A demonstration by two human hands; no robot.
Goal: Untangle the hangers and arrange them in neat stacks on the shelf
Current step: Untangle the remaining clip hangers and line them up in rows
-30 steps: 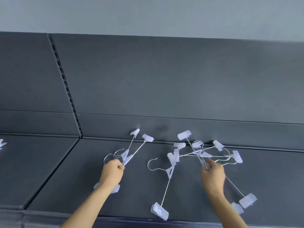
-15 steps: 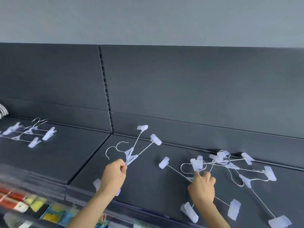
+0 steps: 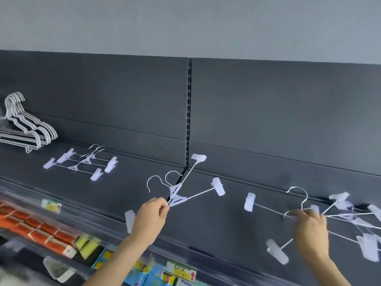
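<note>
Mid-untangle: my left hand [image 3: 151, 216] pinches two freed clip hangers [image 3: 179, 194], right hand [image 3: 309, 228] grasps the tangle [image 3: 350, 219]; next, onto the clip-hanger stack [image 3: 82, 162] left of it.

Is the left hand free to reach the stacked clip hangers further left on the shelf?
Probably not yet: the left hand is pinching two clip hangers. The shelf between it and the stacked clip hangers looks clear.
</note>
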